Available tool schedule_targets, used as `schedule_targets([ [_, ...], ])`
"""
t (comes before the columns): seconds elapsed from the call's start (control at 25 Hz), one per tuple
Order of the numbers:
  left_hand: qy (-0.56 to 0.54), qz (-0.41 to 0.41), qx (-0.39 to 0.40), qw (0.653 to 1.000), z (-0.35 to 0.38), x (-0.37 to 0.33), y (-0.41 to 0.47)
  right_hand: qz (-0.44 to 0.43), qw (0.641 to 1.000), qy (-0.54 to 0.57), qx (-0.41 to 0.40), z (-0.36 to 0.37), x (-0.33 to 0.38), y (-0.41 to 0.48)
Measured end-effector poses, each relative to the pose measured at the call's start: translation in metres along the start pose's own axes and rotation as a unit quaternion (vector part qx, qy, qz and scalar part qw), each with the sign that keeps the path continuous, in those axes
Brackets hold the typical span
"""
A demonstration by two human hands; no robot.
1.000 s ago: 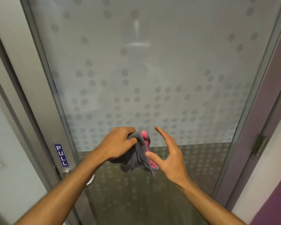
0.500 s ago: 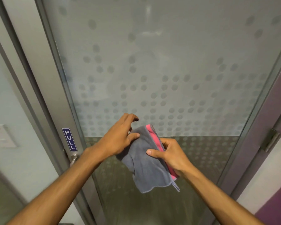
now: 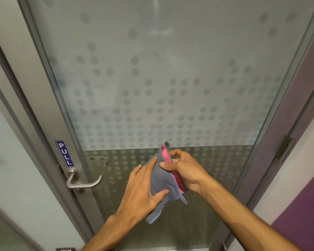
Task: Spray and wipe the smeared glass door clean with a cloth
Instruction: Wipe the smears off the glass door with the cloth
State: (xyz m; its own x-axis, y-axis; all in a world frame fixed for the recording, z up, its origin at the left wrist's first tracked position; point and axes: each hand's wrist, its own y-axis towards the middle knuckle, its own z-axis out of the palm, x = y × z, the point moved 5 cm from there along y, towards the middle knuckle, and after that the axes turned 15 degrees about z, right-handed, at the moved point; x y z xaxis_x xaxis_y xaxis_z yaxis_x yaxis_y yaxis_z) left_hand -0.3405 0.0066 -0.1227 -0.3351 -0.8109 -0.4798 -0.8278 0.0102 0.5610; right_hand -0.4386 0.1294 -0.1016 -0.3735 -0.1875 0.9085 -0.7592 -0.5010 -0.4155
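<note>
The glass door (image 3: 170, 73) fills the view, frosted with rows of grey dots, its lower band darker. In front of that lower band I hold a grey cloth (image 3: 164, 180) with a pink edge, folded and hanging. My right hand (image 3: 187, 171) pinches its upper part between thumb and fingers. My left hand (image 3: 143, 189) lies flat along the cloth's left side, thumb pressed on its lower half. The cloth is off the glass. No spray bottle shows.
A metal lever handle (image 3: 83, 182) sits on the door's left stile below a blue PULL sign (image 3: 64, 153). A hinge (image 3: 285, 148) is on the right frame, beside a purple wall (image 3: 303, 214). A pale wall (image 3: 13, 178) lies to the left.
My right hand has taken hold of the cloth's top, and my left hand has slid down to its lower side. The cloth went from bunched to folded flat. My view shifted and the door handle came into sight.
</note>
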Motion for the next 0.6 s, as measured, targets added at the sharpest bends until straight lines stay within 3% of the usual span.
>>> schedule_targets([
  [0.12,0.016,-0.009,-0.001,1.000,0.006,0.006,-0.003,-0.016,0.998,-0.047,-0.041,-0.003,0.001,-0.006],
  [0.24,-0.024,-0.030,0.047,0.998,0.013,0.008,-0.002,-0.106,0.969,-0.175,-0.139,-0.015,0.011,-0.015],
  [0.36,0.015,0.020,0.037,0.999,0.009,0.007,0.002,-0.266,0.880,-0.342,-0.196,-0.026,0.024,-0.031],
  [0.44,0.050,0.050,0.034,0.997,0.004,0.005,0.007,-0.357,0.783,-0.481,-0.165,-0.022,0.023,-0.038],
  [0.52,0.034,0.038,0.055,0.997,0.005,0.003,0.012,-0.385,0.695,-0.595,-0.121,-0.015,0.013,-0.038],
  [0.6,0.022,0.040,0.067,0.997,0.005,-0.005,0.016,-0.388,0.675,-0.621,-0.089,-0.013,0.004,-0.034],
])
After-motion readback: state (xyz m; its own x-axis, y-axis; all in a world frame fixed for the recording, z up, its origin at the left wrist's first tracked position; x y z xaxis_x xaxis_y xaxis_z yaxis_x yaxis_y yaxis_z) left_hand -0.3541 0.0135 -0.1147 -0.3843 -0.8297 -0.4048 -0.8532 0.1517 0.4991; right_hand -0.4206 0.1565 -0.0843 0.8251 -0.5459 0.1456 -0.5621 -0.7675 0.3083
